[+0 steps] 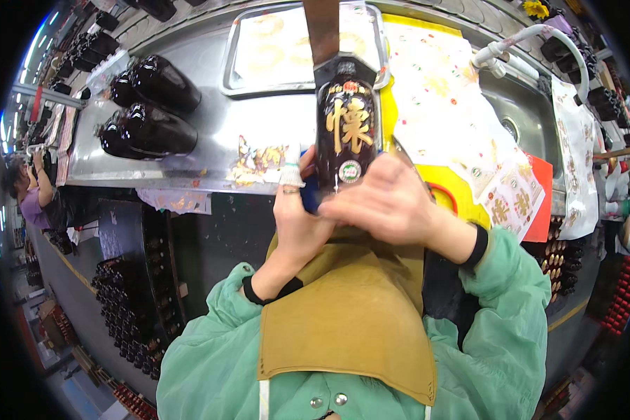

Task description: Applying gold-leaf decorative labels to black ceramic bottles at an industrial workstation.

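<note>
A dark, glossy bottle [346,115] with a large gold character and a small round green-and-white sticker lies in front of me, its neck pointing away. My left hand [299,220] is closed around the lower left side of the bottle, with white wrapping on a finger. Across the bottle's near end reaches my right hand [388,203], its fingers stretched out flat to the left and slightly blurred. Something blue [310,192] shows between my left hand and the bottle; I cannot tell what it is. Loose gold-and-red decal pieces [259,161] lie left of my left hand.
Several dark bottles [150,129] lie on the metal worktop [213,133] at left. Behind stands a metal tray [231,59] with pale sheets. Printed decal sheets [434,91] cover a yellow surface at right, beside a sink [532,105] with a curved pipe. A person [35,185] is at far left.
</note>
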Demonstrator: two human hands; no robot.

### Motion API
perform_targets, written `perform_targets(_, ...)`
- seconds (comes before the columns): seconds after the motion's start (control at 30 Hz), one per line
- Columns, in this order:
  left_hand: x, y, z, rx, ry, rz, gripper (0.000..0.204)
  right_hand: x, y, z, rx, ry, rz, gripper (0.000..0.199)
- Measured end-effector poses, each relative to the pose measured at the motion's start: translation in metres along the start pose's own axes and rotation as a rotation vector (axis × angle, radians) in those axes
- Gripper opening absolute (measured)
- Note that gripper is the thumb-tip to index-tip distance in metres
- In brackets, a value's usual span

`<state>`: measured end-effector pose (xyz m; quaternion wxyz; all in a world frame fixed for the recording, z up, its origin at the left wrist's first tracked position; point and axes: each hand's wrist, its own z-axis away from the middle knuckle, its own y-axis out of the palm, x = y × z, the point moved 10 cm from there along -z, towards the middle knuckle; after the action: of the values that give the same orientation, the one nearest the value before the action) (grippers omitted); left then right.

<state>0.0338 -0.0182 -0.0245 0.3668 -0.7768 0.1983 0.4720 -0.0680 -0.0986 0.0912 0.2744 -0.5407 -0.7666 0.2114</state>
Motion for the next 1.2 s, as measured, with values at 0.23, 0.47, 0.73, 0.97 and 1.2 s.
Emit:
perform_targets(0.23, 0.002, 0.001, 0.001, -0.022, 0.034, -0.02, 0.084, -0.053, -0.026, 0.01, -0.176, 0.329, 0.328, 0.014)
perform_targets(0.47, -0.01, 0.001, -0.011, 0.053, 0.012, 0.017, 0.098, -0.081, -0.01, 0.037, -0.193, 0.729, -0.113, 0.024)
perform_targets(0.73, -0.045, 0.012, -0.046, 0.248, 0.243, -0.385, 0.098, -0.127, -0.01, 0.084, -0.467, 0.974, -0.485, 0.024)
perform_targets(0.97, -0.061, 0.015, -0.05, 0.19, 0.36, -0.434, 0.095, -0.125, 0.013, 0.077, -0.445, 1.046, -0.3, 0.02)
perform_targets(1.2, -0.077, 0.023, -0.053, 0.181, 0.417, -0.578, 0.094, -0.127, -0.003, 0.078, -0.382, 1.002, -0.042, 0.018)
